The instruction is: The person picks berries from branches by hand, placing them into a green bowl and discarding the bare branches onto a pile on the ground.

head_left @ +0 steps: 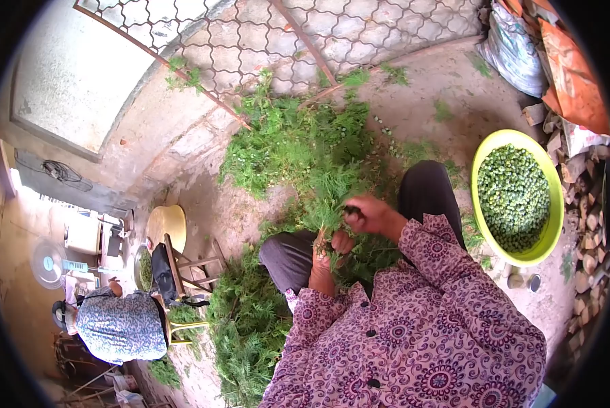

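Observation:
My left hand (324,266) is closed around the pale stems of a bunch of feathery green plants (326,211), held upright between my knees. Close beside it, my right hand (373,215) is closed near the leafy part, with something small and dark at its fingers that I cannot make out. Beyond my hands lies a heap of the same leafy plants (284,139) on the floor. More cut plants (243,333) are piled along my left side.
A yellow basin (556,224) of small round green pieces stands to my right, near stacked firewood (587,251) and sacks (516,51). A metal lattice (243,47) leans at the back. Another person (118,326) sits at left by a wooden chair (189,268) and a fan (47,263).

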### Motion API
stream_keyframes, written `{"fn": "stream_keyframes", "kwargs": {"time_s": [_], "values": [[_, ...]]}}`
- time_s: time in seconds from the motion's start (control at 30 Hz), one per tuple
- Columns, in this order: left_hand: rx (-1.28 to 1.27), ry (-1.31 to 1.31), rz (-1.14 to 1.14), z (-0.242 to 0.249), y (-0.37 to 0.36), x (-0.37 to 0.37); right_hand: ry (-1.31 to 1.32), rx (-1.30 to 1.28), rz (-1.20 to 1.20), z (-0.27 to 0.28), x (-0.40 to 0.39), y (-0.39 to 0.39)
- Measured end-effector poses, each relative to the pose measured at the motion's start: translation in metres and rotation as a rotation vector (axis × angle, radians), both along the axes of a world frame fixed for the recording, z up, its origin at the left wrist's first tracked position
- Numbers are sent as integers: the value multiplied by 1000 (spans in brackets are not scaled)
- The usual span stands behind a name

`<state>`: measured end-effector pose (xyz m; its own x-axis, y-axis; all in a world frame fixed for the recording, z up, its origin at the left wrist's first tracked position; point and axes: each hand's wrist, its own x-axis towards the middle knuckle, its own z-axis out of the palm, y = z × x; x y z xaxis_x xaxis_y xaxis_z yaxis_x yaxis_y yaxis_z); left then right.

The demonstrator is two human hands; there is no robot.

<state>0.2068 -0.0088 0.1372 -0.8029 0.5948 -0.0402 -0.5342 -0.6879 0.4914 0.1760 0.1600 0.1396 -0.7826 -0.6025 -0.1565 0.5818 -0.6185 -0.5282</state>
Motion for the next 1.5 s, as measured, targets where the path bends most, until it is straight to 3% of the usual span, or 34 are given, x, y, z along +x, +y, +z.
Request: {"fn": "stream_keyframes", "kwargs": {"time_s": [0.07,0.1,0.13,0.2,0.27,0.33,0.4,0.47,0.53,0.6,0.67,0.73,0.77,0.83,0.87,1.0,1.1,1.17,1.23,1.37,1.4,1.43,1.47,1.5], "values": [[156,38,-3,-10,-2,0,-193,-392,-27,-7,-13,5],[156,37,-2,-8,-3,-2,-163,-403,-104,-4,-14,9],[169,20,41,-4,-4,-7,-164,-401,-102,6,-11,12],[187,3,89,0,-5,-14,-97,-306,-389,33,-3,23],[91,-110,194,0,-6,-19,173,-329,-437,59,3,49],[103,-130,219,13,-3,-16,208,-263,-630,94,19,83],[-1,-207,289,19,-2,-14,347,-26,-908,114,41,131],[28,-201,290,14,-4,-15,369,357,-1165,118,70,183],[56,-247,294,24,0,-14,248,1035,-1517,94,95,228],[73,-259,288,25,-1,-14,306,2281,-1361,55,120,277],[53,-190,259,17,-2,-18,-15,2769,-896,27,152,285],[-35,-216,315,29,4,-15,1,2496,-980,10,170,289],[-130,-245,361,34,6,-14,2,2493,-981,4,173,286],[-169,-182,377,23,2,-19,-145,2006,-972,2,170,272],[-204,-123,394,16,-1,-23,-32,1921,-1041,-6,167,264],[-302,-33,492,44,0,-25,141,1949,-970,-3,148,232],[-496,192,620,110,-5,-14,163,1931,-959,-5,138,228],[-766,360,783,142,-36,-9,197,1939,-972,-1,139,225],[-855,436,940,170,-68,-1,198,1947,-983,-4,142,227],[-1138,463,1164,179,-152,19,135,1939,-953,-14,151,232],[-1404,479,1096,180,-173,35,106,1931,-933,-17,152,233],[-1883,464,1058,179,-186,43,117,1915,-941,-23,153,234],[-2001,709,1181,163,-197,53,108,1914,-938,-30,154,236],[-2275,702,1081,130,-251,62,128,1924,-941,-36,153,239]]}}
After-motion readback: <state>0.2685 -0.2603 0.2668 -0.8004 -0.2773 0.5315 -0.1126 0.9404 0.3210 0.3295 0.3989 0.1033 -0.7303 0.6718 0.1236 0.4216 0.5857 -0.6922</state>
